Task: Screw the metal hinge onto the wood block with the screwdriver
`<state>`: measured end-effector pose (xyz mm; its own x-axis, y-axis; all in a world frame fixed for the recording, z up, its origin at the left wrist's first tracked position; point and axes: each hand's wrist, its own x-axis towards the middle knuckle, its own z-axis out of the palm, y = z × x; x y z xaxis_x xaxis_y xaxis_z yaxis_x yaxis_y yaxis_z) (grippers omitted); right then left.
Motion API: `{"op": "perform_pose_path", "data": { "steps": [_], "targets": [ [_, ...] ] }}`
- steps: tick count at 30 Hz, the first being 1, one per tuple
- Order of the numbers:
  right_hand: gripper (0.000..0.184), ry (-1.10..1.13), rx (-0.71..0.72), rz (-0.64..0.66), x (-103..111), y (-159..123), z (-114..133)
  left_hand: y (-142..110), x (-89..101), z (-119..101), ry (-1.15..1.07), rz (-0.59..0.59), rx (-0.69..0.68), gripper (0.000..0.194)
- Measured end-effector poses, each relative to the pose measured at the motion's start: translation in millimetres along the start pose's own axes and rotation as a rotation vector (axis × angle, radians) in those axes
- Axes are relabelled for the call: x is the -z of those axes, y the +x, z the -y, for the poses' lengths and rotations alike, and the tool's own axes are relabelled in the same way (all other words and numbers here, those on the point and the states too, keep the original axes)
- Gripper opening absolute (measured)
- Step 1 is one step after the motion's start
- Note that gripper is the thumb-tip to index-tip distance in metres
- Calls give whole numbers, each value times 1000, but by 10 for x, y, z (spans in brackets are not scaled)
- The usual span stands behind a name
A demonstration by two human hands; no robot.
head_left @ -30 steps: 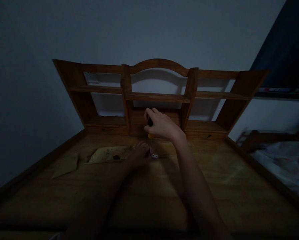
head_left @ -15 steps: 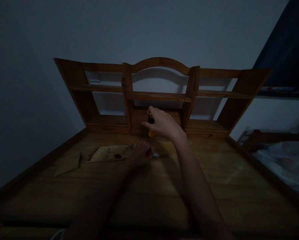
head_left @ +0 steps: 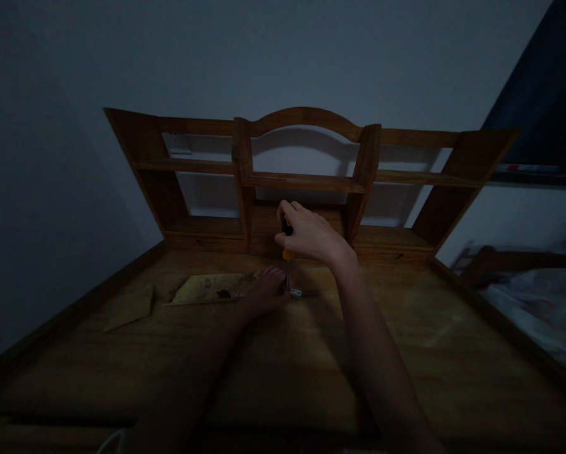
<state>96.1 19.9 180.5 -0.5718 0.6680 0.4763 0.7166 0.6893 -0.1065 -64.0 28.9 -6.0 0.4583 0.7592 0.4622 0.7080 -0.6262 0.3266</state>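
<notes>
dim wooden desktop [head_left: 406, 340], shelf unit [head_left: 306, 183] behind. holding screwdriver [head_left: 288, 254] near-upright in right hand [head_left: 311, 234], fingers closed round handle, shaft down beside small white part [head_left: 295, 293]. left hand [head_left: 266, 290] next to it, can't tell grip.

Bare right hand with curled fingers [head_left: 309, 230]: raised higher than the left, closed in a grip, back of the hand up, thumb pointing leftward.
Bent right wrist [head_left: 343, 253]: arched above the forearm.
Long bare right forearm [head_left: 375, 334]: slants up and inward from the lower right.
Bare, shadowed left hand [head_left: 266, 289]: low, back upward, fingers close together (their tips are too dim to read).
Dark left forearm [head_left: 217, 347]: reaches up and rightward.
</notes>
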Motion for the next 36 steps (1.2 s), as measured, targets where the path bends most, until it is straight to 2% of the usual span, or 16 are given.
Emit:
{"op": "perform_pose_path", "data": {
  "steps": [5,9,15,22,29,36],
  "targets": [
    [25,-43,2,-40,-15,-1,23,9,13,-29,4,-11,3,7],
    [24,-36,29,-14,-3,-9,26,3,8,-28,25,-8,3,4],
    [27,-80,-49,-19,-11,-8,24,3,20,-40,11,-5,-7,4],
    [30,-56,-12,-17,-38,9,-8,3,14,-31,8,-6,-16,5],
    [20,-114,-12,-56,-60,36,-9,-5,-42,28,15,-23,-16,7],
    [19,-78,3,-69,-50,42,-37,2,-60,24,12,-31,-22,4]
  ]
}}
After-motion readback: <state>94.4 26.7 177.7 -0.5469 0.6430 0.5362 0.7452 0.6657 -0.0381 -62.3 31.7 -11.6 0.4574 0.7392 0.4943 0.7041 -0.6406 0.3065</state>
